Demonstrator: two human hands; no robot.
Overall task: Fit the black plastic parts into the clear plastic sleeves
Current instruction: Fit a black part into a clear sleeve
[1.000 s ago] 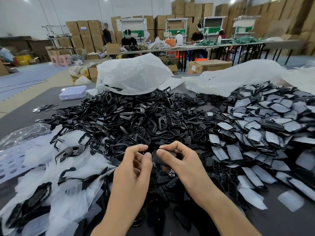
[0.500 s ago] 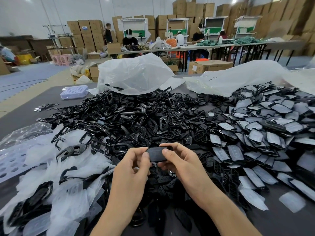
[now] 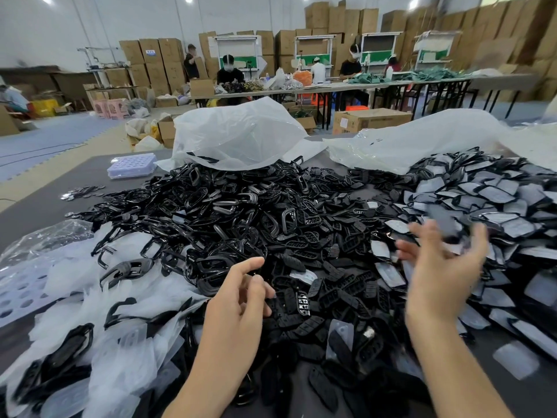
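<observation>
A big heap of loose black plastic parts (image 3: pixel 271 212) covers the middle of the dark table. Clear plastic sleeves (image 3: pixel 90 300) lie piled at the left, some with black frames among them. Sleeved parts (image 3: pixel 497 200) are stacked in a spread at the right. My left hand (image 3: pixel 241 300) hovers over the small black parts with loosely curled fingers and holds nothing. My right hand (image 3: pixel 437 273) is blurred, palm up and fingers spread, over the edge of the sleeved pile. A blurred sleeved part (image 3: pixel 441 223) is just above its fingertips, apparently free of them.
Two large crumpled plastic bags (image 3: pixel 238 134) (image 3: pixel 422 143) lie behind the heaps. A clear lidded box (image 3: pixel 132 165) sits at the back left, and a white perforated tray (image 3: pixel 18 291) at the left edge. People work at long tables far behind.
Both hands held one black part in a sleeve together at the centre. Now the hands have parted; the right hand swung right and opened, and the sleeved part left it.
</observation>
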